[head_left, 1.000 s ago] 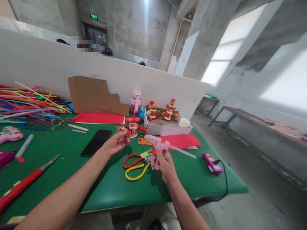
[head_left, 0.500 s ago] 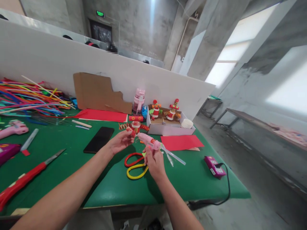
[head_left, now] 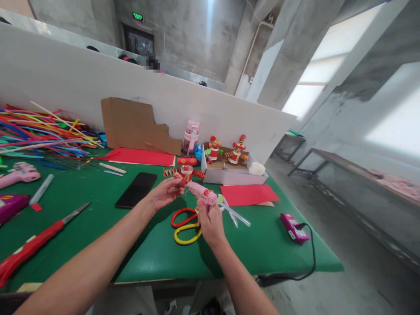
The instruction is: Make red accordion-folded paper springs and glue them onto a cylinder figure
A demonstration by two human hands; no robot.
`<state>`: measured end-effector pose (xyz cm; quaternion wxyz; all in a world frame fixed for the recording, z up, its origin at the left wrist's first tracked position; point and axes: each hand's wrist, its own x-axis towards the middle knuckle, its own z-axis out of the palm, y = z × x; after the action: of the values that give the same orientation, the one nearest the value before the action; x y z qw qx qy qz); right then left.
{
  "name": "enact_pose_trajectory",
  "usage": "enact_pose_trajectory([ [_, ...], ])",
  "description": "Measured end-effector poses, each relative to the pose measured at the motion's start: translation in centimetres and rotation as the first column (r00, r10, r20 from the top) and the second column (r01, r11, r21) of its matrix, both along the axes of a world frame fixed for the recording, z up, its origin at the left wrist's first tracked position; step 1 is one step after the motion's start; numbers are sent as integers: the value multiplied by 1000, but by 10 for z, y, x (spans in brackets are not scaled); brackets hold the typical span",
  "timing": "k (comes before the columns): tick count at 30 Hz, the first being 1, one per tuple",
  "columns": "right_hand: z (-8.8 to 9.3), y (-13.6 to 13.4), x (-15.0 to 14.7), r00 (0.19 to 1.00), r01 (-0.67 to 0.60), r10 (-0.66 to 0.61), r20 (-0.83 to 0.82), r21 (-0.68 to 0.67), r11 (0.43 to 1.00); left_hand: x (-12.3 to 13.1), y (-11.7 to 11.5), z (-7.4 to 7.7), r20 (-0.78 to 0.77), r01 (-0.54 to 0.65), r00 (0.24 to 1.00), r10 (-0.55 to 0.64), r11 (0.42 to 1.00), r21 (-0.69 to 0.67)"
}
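Observation:
My left hand (head_left: 169,191) is closed on a small red paper piece (head_left: 182,180), pinched at the fingertips. My right hand (head_left: 210,218) grips a pink glue gun (head_left: 202,191), its nozzle pointing left, close to the red piece. A clear glue stick (head_left: 238,213) sticks out of the gun's rear. Just behind my left fingertips stands a red-and-white cup-like body (head_left: 187,172) with folded paper arms (head_left: 198,173). Scissors with a red and a yellow handle (head_left: 187,234) lie below my hands, their blades hidden by my right hand.
Two finished-looking paper figures (head_left: 235,156) stand in a shallow box (head_left: 229,176). Red paper (head_left: 250,195) lies to the right, near a purple power box (head_left: 294,228) with a cord. To the left are a black phone (head_left: 136,190), a red-handled knife (head_left: 44,238) and many pipe cleaners (head_left: 49,135).
The glue gun has tilted and shifted slightly left in my right hand, its tip nearer the red piece. My left hand keeps its pinch, almost still.

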<state>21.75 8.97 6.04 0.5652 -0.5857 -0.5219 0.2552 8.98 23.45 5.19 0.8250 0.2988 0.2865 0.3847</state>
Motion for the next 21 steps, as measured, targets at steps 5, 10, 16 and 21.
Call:
enact_pose_trajectory([
  [5,0,1,0,1000,-5,5,13,-25,1000,0,0,-1,10,8,1000,-8,1000,20],
  [10,-1,1,0,1000,-5,5,27,5,1000,0,0,-2,4,1,1000,-1,1000,19],
  [16,1,1,0,998,26,-26,58,-6,1000,0,0,-1,15,5,1000,-6,1000,29],
  [21,2,0,1,999,-13,13,35,-16,1000,-1,0,0,14,7,1000,-7,1000,23],
])
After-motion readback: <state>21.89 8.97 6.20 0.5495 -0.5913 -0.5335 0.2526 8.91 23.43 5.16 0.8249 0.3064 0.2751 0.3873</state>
